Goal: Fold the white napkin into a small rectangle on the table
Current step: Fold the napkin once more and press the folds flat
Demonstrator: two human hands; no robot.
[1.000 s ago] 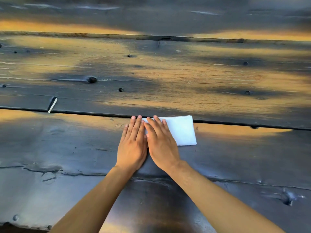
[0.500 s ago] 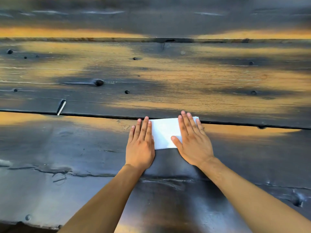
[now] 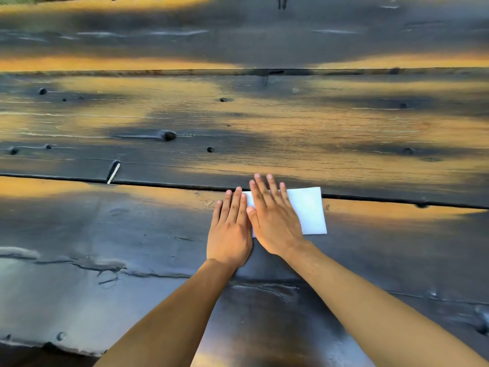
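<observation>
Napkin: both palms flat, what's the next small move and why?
Probably slide the right hand rightward over the white napkin to press it flat: its right half lies uncovered, while the left hand rests flat beside its left edge on the table.

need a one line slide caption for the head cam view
Both hands pressed flat on a dark wooden table: right hand on the folded white napkin, left hand at its left edge.

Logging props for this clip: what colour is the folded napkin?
Plain white, no pattern; the napkin shows clearly in the head view.
</observation>
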